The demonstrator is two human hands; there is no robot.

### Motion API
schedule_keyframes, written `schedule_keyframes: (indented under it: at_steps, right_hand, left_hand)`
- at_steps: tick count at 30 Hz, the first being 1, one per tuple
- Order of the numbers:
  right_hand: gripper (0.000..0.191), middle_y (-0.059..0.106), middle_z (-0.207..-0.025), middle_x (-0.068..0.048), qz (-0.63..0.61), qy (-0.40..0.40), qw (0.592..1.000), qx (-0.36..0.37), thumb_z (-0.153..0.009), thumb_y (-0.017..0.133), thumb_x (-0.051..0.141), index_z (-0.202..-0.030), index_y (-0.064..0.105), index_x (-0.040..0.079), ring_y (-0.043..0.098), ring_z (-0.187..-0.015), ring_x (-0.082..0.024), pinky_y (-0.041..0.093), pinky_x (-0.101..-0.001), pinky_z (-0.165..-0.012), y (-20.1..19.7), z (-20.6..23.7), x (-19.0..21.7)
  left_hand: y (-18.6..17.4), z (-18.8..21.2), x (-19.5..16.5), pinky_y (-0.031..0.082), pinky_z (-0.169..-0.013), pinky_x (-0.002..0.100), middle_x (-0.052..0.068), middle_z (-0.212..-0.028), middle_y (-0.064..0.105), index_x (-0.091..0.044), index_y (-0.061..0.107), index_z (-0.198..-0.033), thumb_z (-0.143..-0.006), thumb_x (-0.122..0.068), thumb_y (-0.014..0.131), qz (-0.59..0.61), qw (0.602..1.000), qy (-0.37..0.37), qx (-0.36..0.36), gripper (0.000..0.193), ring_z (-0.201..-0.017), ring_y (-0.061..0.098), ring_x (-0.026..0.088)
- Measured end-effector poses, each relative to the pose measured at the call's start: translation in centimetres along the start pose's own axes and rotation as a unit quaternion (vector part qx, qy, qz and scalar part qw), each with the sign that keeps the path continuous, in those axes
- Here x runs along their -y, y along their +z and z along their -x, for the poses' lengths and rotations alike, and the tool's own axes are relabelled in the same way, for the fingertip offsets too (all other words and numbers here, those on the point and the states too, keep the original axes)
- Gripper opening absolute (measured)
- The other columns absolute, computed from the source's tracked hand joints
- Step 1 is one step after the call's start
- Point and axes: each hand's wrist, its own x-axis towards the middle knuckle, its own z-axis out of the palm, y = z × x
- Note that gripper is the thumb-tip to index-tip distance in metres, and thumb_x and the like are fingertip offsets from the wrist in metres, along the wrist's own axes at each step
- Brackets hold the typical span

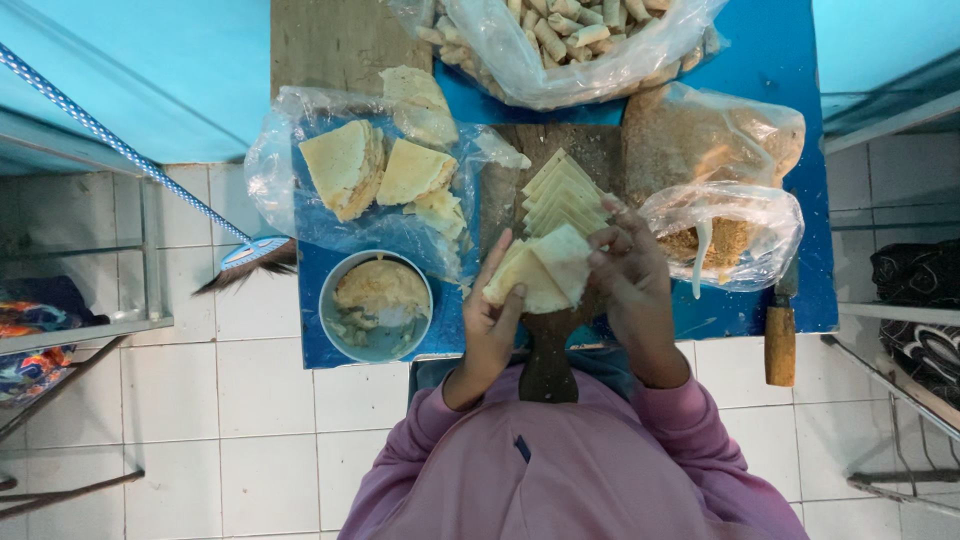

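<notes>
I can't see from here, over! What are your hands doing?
Left hand and right hand both grip a folded wrapper. Held above the wooden board. Wrapper stack just behind; nothing between.

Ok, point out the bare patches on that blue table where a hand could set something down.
Bare blue table shows right of the bag of rolls, above the crumb bags. A bare wooden strip lies at the top left. A thin blue strip runs between the bowl and the left hand. The middle is crowded: wrappers, cutting board, both hands.

Left hand (490, 320) at 11 o'clock, fingers up, cupped | right hand (630, 275) at 1 o'clock, fingertips pinched inward | pink-sleeved forearms converged.
</notes>
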Motion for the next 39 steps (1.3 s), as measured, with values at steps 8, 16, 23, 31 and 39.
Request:
schedule_keyframes:
  at_steps: [8, 16, 23, 31, 39]
  right_hand:
    - [0.043, 0.063, -0.115, -0.013, 0.394, -0.342, 0.852, -0.039, -0.105, 0.064, -0.008, -0.139, 0.044, 0.009, 0.065, -0.104, -0.025, 0.058, -0.0356, -0.092, -2.9, -0.8, -0.9]
    - [0.048, 0.068, -0.116, -0.021, 0.512, -0.375, 0.759, 0.146, -0.09, 0.059, -0.015, -0.133, 0.047, 0.001, 0.068, -0.109, -0.043, 0.051, -0.0606, -0.108, -2.5, 1.3, -3.0]
    - [0.048, 0.068, -0.117, -0.02, 0.498, -0.363, 0.769, 0.169, -0.09, 0.056, -0.015, -0.134, 0.047, 0.002, 0.069, -0.112, -0.039, 0.05, -0.0604, -0.11, -2.9, 1.6, -3.1]
    - [0.054, 0.069, -0.121, -0.018, 0.416, -0.35, 0.832, 0.109, -0.091, 0.074, -0.006, -0.136, 0.047, 0.004, 0.071, -0.113, -0.032, 0.052, -0.0528, -0.11, -2.0, 1.7, -1.6]
    - [0.053, 0.069, -0.112, -0.015, 0.467, -0.4, 0.769, 0.175, -0.08, 0.086, 0.003, -0.125, 0.058, 0.002, 0.07, -0.103, -0.035, 0.055, -0.0481, -0.088, 2.1, 1.0, 1.1]
  left_hand:
    - [0.0, 0.1, -0.6, 0.049, -0.106, 0.028, 0.016, -0.155, 0.052, 0.009, 0.035, -0.158, -0.104, 0.002, 0.054, 0.023, 0.996, 0.061, -0.063, 0.058, -0.127, 0.06, 0.016]
    - [0.3, 0.1, -1.6, 0.051, -0.11, 0.038, 0.028, -0.142, 0.061, 0.007, 0.024, -0.163, -0.106, 0.0, 0.049, 0.119, 0.991, 0.058, -0.033, 0.062, -0.126, 0.065, 0.027]
    - [0.3, 0.0, -1.6, 0.054, -0.107, 0.04, 0.027, -0.141, 0.061, 0.006, 0.022, -0.162, -0.105, 0.0, 0.048, 0.144, 0.988, 0.042, -0.031, 0.063, -0.121, 0.068, 0.028]
    - [-0.1, 0.0, -1.2, 0.04, -0.119, 0.035, 0.02, -0.158, 0.046, 0.008, 0.022, -0.164, -0.094, 0.001, 0.045, 0.123, 0.992, 0.031, 0.006, 0.074, -0.14, 0.051, 0.023]
    - [-0.5, 0.0, -2.2, 0.031, -0.125, 0.034, 0.017, -0.165, 0.037, 0.0, 0.01, -0.168, -0.088, 0.002, 0.039, 0.022, 0.992, 0.011, 0.122, 0.085, -0.149, 0.043, 0.023]
